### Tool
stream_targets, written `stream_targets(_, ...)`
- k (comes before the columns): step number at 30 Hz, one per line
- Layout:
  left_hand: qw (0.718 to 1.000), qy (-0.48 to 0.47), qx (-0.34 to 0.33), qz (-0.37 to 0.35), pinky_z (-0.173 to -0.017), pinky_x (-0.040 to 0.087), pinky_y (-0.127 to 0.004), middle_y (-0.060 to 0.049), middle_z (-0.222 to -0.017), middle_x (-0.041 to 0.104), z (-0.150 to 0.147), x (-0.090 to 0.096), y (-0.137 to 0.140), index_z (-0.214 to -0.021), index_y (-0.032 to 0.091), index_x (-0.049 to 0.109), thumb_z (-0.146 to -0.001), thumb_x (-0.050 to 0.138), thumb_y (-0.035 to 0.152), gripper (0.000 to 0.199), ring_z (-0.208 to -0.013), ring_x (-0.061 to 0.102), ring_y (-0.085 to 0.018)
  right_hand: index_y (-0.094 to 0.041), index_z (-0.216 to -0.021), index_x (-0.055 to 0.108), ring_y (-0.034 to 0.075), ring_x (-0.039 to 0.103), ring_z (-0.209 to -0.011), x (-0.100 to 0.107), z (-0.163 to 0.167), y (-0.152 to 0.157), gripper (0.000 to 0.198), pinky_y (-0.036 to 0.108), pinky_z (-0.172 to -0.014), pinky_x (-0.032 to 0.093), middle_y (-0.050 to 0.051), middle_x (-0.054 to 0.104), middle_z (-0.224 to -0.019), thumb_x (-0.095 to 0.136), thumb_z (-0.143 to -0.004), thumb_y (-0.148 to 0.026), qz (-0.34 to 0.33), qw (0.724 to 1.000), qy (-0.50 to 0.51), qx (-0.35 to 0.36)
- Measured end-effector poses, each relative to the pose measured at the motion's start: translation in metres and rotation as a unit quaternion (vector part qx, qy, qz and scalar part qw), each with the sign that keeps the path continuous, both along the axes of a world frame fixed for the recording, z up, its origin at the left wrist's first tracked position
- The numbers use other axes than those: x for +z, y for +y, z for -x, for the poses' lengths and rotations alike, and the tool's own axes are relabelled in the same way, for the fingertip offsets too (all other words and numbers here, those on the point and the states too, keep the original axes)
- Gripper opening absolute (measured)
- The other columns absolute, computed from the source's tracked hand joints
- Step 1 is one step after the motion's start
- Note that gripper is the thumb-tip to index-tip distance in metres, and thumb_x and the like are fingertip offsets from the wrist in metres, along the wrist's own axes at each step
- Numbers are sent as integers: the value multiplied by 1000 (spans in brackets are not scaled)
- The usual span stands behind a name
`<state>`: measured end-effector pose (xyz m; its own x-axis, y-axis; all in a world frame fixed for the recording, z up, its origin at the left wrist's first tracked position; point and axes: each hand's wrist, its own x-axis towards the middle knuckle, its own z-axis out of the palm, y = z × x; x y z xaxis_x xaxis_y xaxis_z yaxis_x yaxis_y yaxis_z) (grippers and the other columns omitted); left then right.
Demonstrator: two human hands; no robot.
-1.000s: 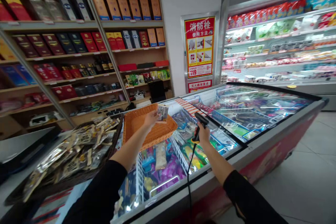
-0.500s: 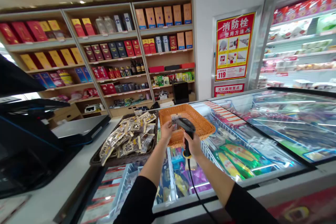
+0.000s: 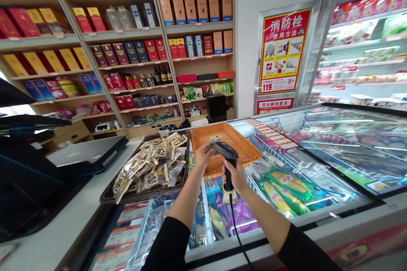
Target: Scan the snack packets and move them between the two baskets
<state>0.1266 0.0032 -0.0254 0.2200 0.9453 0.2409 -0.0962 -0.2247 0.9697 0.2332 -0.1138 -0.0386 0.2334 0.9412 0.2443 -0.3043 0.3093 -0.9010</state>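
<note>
My right hand (image 3: pixel 234 174) is wrapped round the grip of a black barcode scanner (image 3: pixel 226 151), its cord hanging down toward me. The scanner's head points left, toward my left hand (image 3: pixel 203 155). Pinched in that hand's fingers is a small packet (image 3: pixel 213 140) with a printed label, partly hidden by the fingers and the scanner. Both hands are above an orange wicker basket (image 3: pixel 251 154). Left of it lies a dark wicker tray (image 3: pixel 133 197) heaped with small clear-and-tan snack packets (image 3: pixel 155 156).
Basket and tray rest on the glass top of a chest freezer (image 3: pixel 282 152) holding bagged goods. A weighing scale (image 3: pixel 89 152) and dark counter equipment (image 3: pixel 22 169) stand at the left. Shelves of boxes (image 3: pixel 127 53) line the back wall, and a chilled display (image 3: pixel 365 59) is at the right.
The camera view has shifted slightly, with the tray and shelves sitting a little further left. Both hands keep nearly the same pose, still holding the scanner and the small packet.
</note>
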Motion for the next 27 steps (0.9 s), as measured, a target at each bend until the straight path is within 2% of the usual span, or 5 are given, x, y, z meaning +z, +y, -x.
stream_targets(5, 1000, -4, 12, 4, -83, 56, -39, -9, -94, 74, -3, 3, -3, -103, 13, 67, -69, 70, 20, 35, -92, 69, -24, -18, -74, 55, 9, 44, -31, 2, 0, -1, 36, 21, -34, 36, -6, 50, -44, 65, -73, -52, -5, 1000, 24, 1)
stream_targets(9, 986, 55, 134, -80, -95, 49, -39, -10, -113, 69, 3, 18, -15, -114, 13, 64, -80, 52, 14, 37, -107, 63, -22, -18, -87, 56, 10, 44, -32, 0, 0, -1, 42, 21, -33, 36, -7, 52, -48, 68, -68, -53, -9, 998, 57, 2)
stream_targets(16, 817, 383, 278, -330, -117, 19, -47, 4, -132, 58, 105, 66, -76, -120, 32, 64, -85, 37, 10, 49, -135, 38, -20, -19, -76, 53, 10, 46, -33, -7, -1, -2, 40, 22, -34, 37, -5, 54, -49, 69, -68, -55, -14, 999, 44, -11)
stream_targets(19, 743, 516, 269, -331, -118, 3, -52, 6, -132, 57, 155, 66, -98, -117, 38, 65, -80, 42, 8, 53, -138, 33, -22, -20, -72, 51, 10, 46, -33, -8, 0, -3, 38, 22, -33, 37, -5, 52, -49, 69, -70, -53, -13, 999, 48, -10)
stream_targets(27, 699, 593, 233, -324, -118, 2, -49, -1, -141, 48, 174, 50, -122, -132, 30, 54, -88, 42, 31, 46, -139, 31, -24, -19, -76, 53, 11, 46, -33, -12, 0, -5, 40, 22, -32, 37, -5, 52, -48, 71, -67, -53, -11, 998, 65, -5)
